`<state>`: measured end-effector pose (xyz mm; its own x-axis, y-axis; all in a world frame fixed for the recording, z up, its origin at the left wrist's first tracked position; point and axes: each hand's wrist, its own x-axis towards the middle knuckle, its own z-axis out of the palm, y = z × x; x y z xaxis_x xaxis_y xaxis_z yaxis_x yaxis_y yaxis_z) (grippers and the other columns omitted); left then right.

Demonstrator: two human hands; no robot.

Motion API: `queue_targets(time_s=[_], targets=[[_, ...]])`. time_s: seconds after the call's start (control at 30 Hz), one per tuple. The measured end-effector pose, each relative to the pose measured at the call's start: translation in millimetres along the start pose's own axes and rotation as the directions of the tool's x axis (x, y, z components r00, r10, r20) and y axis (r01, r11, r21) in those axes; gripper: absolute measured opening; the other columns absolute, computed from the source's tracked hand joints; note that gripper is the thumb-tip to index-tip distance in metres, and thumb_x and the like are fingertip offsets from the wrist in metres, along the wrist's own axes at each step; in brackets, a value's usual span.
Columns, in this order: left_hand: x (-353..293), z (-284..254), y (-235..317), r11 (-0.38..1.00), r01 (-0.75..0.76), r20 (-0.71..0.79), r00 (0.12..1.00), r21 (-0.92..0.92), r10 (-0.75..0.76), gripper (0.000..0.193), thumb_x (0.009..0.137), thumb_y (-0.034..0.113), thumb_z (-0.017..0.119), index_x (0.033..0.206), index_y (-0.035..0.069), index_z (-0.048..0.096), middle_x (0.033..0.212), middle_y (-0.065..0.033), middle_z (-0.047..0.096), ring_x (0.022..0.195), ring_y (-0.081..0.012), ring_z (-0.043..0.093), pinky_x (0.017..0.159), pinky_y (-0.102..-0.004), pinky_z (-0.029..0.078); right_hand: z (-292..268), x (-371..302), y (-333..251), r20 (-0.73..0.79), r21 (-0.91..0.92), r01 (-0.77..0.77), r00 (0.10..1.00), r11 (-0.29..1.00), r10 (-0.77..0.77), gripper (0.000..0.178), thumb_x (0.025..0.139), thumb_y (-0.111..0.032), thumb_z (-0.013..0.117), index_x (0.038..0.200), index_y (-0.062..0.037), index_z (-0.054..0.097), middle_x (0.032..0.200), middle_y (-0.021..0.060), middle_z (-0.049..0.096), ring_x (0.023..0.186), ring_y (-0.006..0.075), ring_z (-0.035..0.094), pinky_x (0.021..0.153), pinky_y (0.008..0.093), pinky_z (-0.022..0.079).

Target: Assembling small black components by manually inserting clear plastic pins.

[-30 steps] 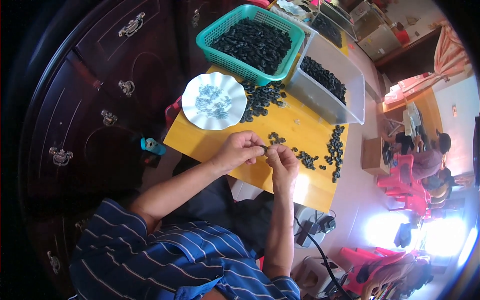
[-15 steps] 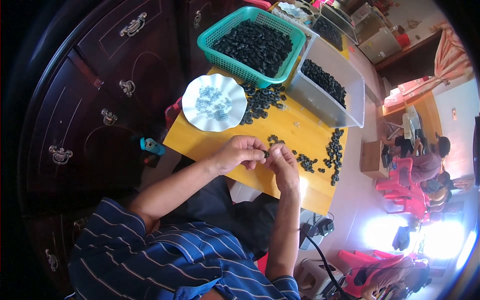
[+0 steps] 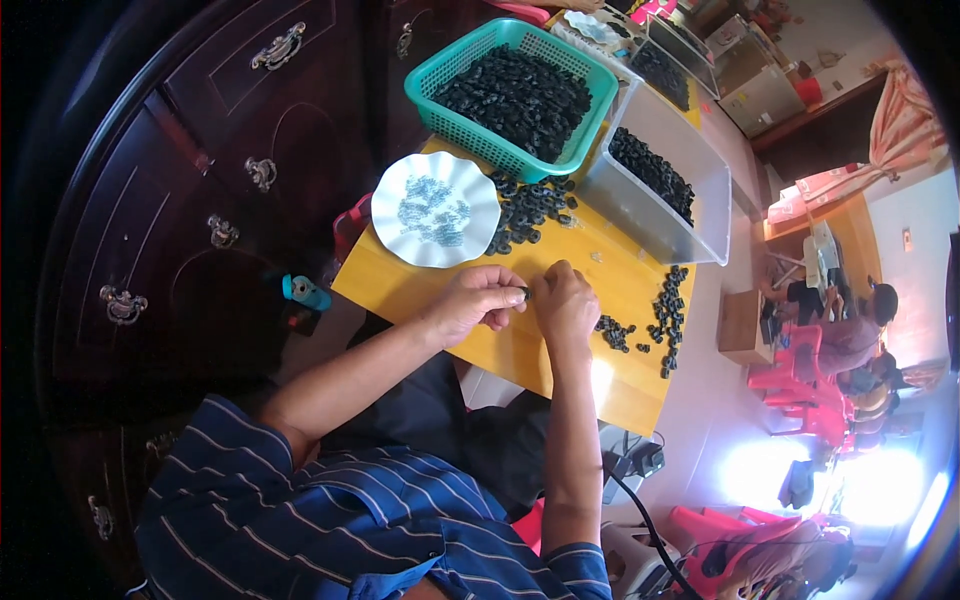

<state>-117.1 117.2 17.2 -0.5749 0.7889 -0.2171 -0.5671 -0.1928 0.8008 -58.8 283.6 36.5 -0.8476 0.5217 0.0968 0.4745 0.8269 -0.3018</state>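
Observation:
My left hand [image 3: 478, 303] pinches a small black plastic piece [image 3: 525, 293] between thumb and fingertips above the near part of the yellow table [image 3: 625, 385]. Close beside it, my right hand [image 3: 567, 308] reaches down to the tabletop with its fingers curled together. The back of the hand hides the fingertips and whatever they hold. Several small black pieces [image 3: 615, 332] lie just right of this hand, and a longer row of them [image 3: 668, 315] runs along the right edge. Black ring-shaped parts [image 3: 527, 212] are heaped beyond my hands.
A white scalloped plate [image 3: 386, 190] with small clear bits [image 3: 432, 212] stands at the table's left. Behind are a green basket [image 3: 470, 140] and a translucent bin [image 3: 650, 228], both holding black parts. Dark cabinets [image 3: 180, 130] rise on the left; people sit farther right.
My right hand has left the piece held in my left hand and moved slightly up onto the small black pieces, covering them. My left hand keeps its pinch, and the view has shifted slightly.

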Motion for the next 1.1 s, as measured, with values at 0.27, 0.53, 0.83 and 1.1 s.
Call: queue_targets(time_s=[0.27, 0.53, 0.83, 1.1], targets=[[1, -2, -4, 1.0, 0.006, -0.012, 1.0, -0.023, -0.006, 0.015, 0.094, 0.017, 0.067, 0.103, 0.006, 0.064, 0.085, -0.0013, 0.068, 0.063, -0.0064, 0.059, 0.058, -0.022, 0.048, -11, -9, 8, -0.102, 0.209, 0.049, 0.994, 0.977, -0.028, 0.013, 0.087, -0.019, 0.067, 0.096, -0.0093, 0.068, 0.084, 0.013, 0.07, 0.075, 0.0285, 0.07, 0.067, 0.0414, 0.054], [-1, 4, -8, 1.0, -0.011, 0.022, 1.0, 0.021, 0.011, 0.013, 0.094, 0.015, 0.067, 0.103, 0.005, 0.065, 0.086, -0.0021, 0.069, 0.063, -0.0063, 0.06, 0.056, -0.021, 0.048, -28, -45, 26, 0.315, 0.931, -0.319, 0.948, 0.178, 0.05, 0.014, 0.098, -0.018, 0.065, 0.104, -0.0059, 0.068, 0.091, 0.0025, 0.071, 0.07, 0.0068, 0.056, 0.064, 0.0205, 0.042], [-7, 14, -4, 0.989, -0.043, 0.108, 0.994, 0.145, 0.028, 0.011, 0.096, 0.012, 0.064, 0.103, 0.004, 0.066, 0.086, -0.0027, 0.07, 0.065, -0.0058, 0.059, 0.06, -0.0214, 0.048, -10, -64, 31, 0.406, 0.911, -0.407, 0.913, -0.07, -0.038, 0.015, 0.099, -0.018, 0.064, 0.107, -0.0057, 0.067, 0.086, 0.0011, 0.067, 0.066, 0.0076, 0.056, 0.059, 0.0203, 0.043], [-7, 15, -3, 0.99, -0.056, 0.113, 0.993, 0.132, 0.041, 0.012, 0.095, 0.011, 0.065, 0.104, 0.003, 0.065, 0.085, -0.002, 0.07, 0.063, -0.0054, 0.059, 0.058, -0.0212, 0.048, -16, -68, 29, 0.4, 0.915, -0.401, 0.916, -0.045, -0.039, 0.015, 0.099, -0.018, 0.064, 0.104, -0.0052, 0.068, 0.086, 0.0008, 0.068, 0.066, 0.0063, 0.055, 0.062, 0.0199, 0.043]])
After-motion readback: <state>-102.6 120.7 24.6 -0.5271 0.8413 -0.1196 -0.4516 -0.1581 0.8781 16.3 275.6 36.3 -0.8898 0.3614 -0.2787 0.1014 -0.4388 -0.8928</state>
